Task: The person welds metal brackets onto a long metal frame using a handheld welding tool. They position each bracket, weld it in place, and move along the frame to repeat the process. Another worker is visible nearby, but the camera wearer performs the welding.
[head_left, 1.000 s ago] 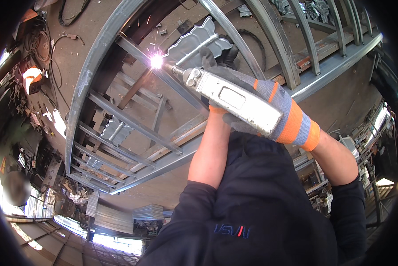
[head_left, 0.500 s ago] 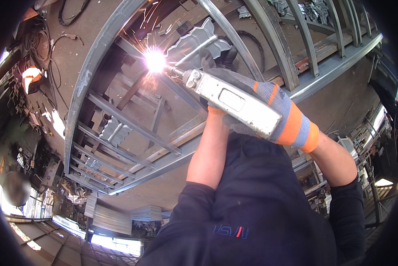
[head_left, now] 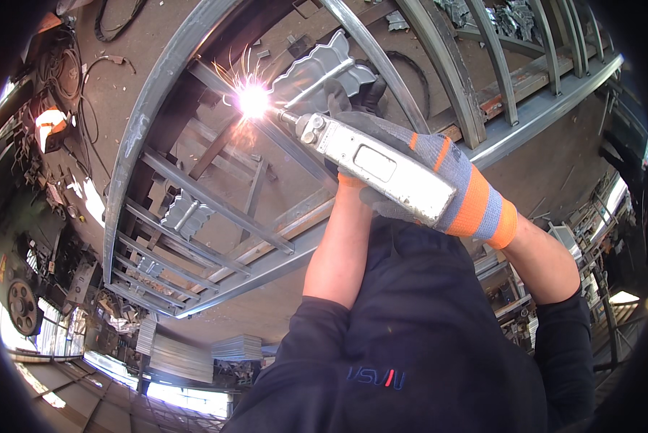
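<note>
A white, boxy welding gun (head_left: 381,169) points up and left, its metal nozzle close to a dazzling white arc (head_left: 253,99) that throws sparks. My right hand (head_left: 457,177), in a grey and orange glove, is closed around the gun's body. Beneath the gun, my left hand (head_left: 349,179) shows only its orange cuff plainly; its fingers are hidden. The arc burns on a bar of a curved steel frame (head_left: 140,130), and its glare hides the joint. Just right of the glare sits a grey, wavy-edged ornamental metal piece (head_left: 324,68), crossed by a rod.
A second barred steel frame (head_left: 515,141) stands at the upper right. Another ornamental piece (head_left: 186,214) lies within the nearer frame's bars. Cables (head_left: 71,72) coil on the floor at far left, above a spoked wheel (head_left: 23,307). Stacked sheets (head_left: 183,357) lie at lower left.
The arc keeps burning in nearly the same spot, with a different spray of sparks. Both arms and the gun have barely shifted. The wheel at far left, blurred before, now looks sharp.
</note>
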`<action>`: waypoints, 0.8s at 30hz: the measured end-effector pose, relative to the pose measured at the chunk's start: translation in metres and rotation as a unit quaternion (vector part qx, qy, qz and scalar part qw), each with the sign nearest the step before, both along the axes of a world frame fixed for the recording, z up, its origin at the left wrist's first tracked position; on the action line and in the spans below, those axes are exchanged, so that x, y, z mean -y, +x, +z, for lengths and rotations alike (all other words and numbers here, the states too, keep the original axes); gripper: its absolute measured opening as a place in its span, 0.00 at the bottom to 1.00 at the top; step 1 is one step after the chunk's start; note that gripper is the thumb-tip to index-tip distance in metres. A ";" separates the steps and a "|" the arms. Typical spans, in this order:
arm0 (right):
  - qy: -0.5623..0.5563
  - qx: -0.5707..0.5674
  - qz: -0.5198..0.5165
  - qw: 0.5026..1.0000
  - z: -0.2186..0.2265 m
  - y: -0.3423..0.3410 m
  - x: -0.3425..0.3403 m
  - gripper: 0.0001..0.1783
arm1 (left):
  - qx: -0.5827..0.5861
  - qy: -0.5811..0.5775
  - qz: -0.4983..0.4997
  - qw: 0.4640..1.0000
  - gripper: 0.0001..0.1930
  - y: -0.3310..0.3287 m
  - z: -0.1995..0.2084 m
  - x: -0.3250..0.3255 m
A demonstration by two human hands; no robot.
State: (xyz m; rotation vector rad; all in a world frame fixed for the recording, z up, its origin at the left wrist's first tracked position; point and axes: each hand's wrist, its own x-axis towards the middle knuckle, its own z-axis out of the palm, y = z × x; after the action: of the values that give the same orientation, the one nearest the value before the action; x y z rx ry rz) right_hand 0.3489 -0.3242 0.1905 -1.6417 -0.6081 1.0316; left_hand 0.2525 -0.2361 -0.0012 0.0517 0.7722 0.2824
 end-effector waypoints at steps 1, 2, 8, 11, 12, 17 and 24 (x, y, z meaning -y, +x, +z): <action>0.003 0.008 -0.001 1.000 -0.001 0.000 -0.001 0.43 | -0.001 0.003 0.001 1.000 0.21 0.000 0.000 0.000; -0.015 0.021 0.011 1.000 0.001 0.000 0.000 0.43 | 0.000 0.004 0.005 1.000 0.21 0.001 0.000 0.000; -0.013 0.004 0.007 1.000 0.014 0.004 0.011 0.40 | -0.005 0.025 0.014 1.000 0.20 0.006 0.000 0.002; -0.055 -0.032 -0.018 0.998 0.031 0.000 0.027 0.40 | -0.013 0.054 0.027 0.998 0.19 0.010 0.001 0.003; -0.067 -0.059 -0.032 0.995 0.036 -0.001 0.033 0.40 | -0.018 0.068 0.034 0.997 0.19 0.011 0.001 0.004; -0.101 -0.059 0.017 0.993 0.050 -0.002 0.050 0.40 | -0.022 0.241 0.041 0.969 0.19 0.013 -0.004 0.008; -0.073 -0.127 0.002 0.989 0.043 -0.014 0.048 0.43 | -0.048 0.122 0.039 0.991 0.20 0.024 -0.009 0.015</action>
State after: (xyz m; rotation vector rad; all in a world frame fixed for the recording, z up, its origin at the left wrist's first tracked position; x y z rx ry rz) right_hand 0.3347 -0.3725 0.2331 -1.5995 -0.3735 1.2899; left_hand 0.2769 -0.2514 -0.0101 0.2684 0.8335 0.4497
